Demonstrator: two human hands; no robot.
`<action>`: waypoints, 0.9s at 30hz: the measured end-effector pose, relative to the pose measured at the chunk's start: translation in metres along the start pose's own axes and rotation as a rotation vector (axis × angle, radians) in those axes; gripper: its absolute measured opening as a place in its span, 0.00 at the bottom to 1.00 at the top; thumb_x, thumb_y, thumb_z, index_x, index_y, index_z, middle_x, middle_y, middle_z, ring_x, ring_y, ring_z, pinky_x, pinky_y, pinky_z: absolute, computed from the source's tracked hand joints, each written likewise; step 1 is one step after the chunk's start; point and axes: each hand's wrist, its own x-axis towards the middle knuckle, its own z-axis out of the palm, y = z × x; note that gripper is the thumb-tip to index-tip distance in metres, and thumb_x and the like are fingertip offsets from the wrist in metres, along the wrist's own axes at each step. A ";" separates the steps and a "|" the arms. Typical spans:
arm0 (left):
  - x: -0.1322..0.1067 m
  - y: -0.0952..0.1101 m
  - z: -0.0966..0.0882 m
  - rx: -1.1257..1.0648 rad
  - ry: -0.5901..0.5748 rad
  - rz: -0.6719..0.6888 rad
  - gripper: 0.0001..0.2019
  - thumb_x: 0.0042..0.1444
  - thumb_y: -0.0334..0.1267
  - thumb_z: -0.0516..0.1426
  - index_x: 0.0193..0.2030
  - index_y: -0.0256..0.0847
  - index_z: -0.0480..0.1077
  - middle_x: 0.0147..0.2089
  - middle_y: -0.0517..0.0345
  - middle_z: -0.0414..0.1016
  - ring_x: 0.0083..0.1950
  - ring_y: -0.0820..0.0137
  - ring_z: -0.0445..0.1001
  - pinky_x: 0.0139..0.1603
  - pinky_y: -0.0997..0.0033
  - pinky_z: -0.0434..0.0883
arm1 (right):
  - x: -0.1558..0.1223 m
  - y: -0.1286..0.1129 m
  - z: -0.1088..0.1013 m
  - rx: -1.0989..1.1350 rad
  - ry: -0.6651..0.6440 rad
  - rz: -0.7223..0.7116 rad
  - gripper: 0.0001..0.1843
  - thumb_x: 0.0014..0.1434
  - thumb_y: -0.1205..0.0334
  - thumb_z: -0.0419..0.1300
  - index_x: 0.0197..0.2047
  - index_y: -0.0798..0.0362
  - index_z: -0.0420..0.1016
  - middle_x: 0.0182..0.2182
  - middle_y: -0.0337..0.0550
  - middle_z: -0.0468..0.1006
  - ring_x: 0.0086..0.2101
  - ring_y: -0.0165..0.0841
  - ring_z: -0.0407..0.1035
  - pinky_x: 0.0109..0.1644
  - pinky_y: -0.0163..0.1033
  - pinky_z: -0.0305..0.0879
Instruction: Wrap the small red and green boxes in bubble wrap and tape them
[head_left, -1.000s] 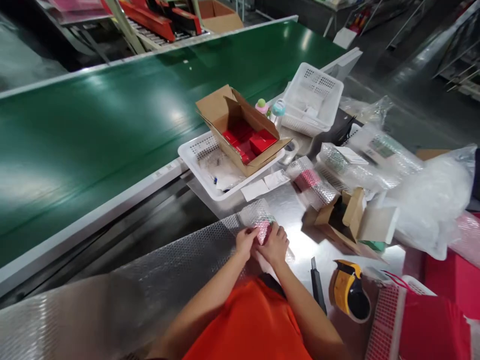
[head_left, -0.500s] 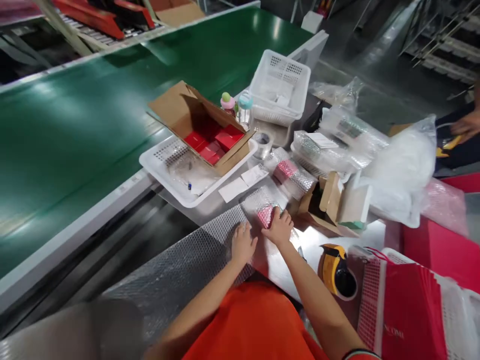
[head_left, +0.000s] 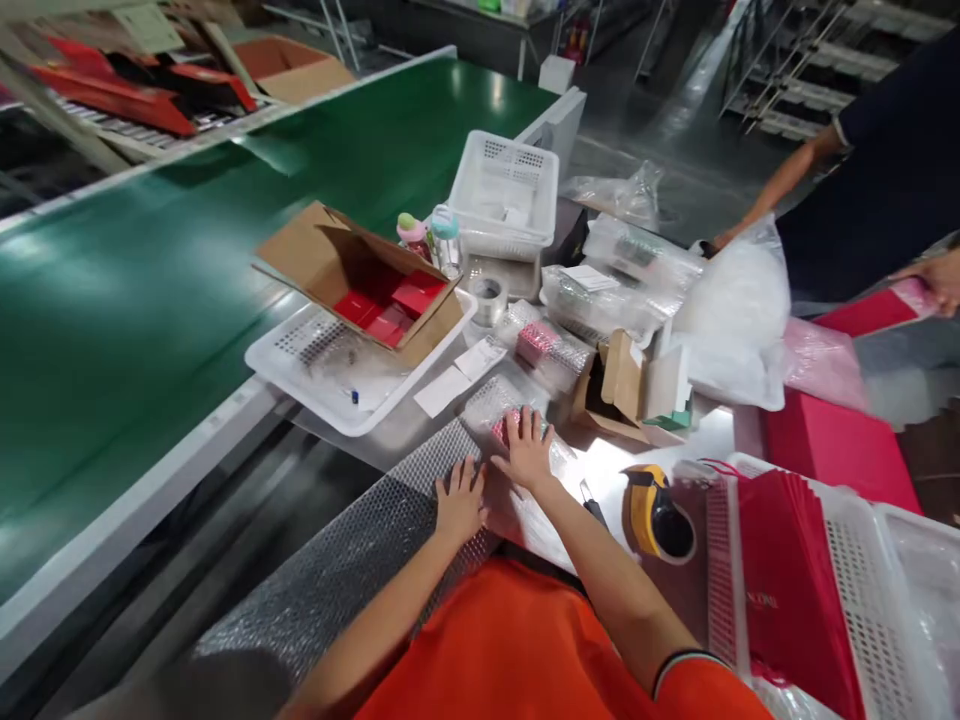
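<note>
My left hand lies with fingers spread on a long sheet of bubble wrap, which trails off the table toward the lower left. My right hand rests flat, fingers apart, on a pink box in bubble wrap, partly hidden beneath the palm. Just beyond it sits another bubble-wrapped pink package. White paper slips lie to the left of that package. A cutter knife and a yellow tape dispenser are to the right of my right forearm.
An open carton of red boxes sits over a white basket. Behind are a clear tape roll, bottles and stacked baskets. Red bags fill a right-hand basket. A green conveyor runs left; a co-worker stands right.
The view has shifted, bringing more of the co-worker into sight with a red box in one hand. My fingers have spread wider; my right hand now lies flatter on the wrapped box.
</note>
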 end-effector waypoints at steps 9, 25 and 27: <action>0.005 -0.027 -0.009 -0.013 0.225 -0.087 0.27 0.63 0.36 0.55 0.69 0.32 0.64 0.77 0.32 0.53 0.75 0.49 0.57 0.72 0.47 0.58 | -0.132 0.105 0.028 -0.040 0.098 0.589 0.24 0.66 0.60 0.55 0.62 0.64 0.69 0.51 0.65 0.74 0.51 0.50 0.71 0.52 0.49 0.69; 0.021 -0.081 -0.023 -0.043 0.098 -0.102 0.41 0.58 0.44 0.61 0.75 0.33 0.53 0.79 0.38 0.49 0.76 0.50 0.54 0.72 0.51 0.58 | -0.081 -0.031 0.042 0.199 -0.186 0.107 0.22 0.74 0.63 0.40 0.63 0.54 0.66 0.54 0.55 0.75 0.46 0.37 0.77 0.49 0.40 0.73; 0.021 -0.082 -0.023 -0.055 0.099 -0.088 0.41 0.57 0.41 0.61 0.75 0.34 0.53 0.79 0.40 0.47 0.76 0.51 0.53 0.72 0.51 0.58 | -0.037 -0.066 0.044 0.139 -0.236 0.097 0.21 0.74 0.64 0.41 0.62 0.55 0.67 0.54 0.56 0.75 0.46 0.38 0.78 0.47 0.39 0.73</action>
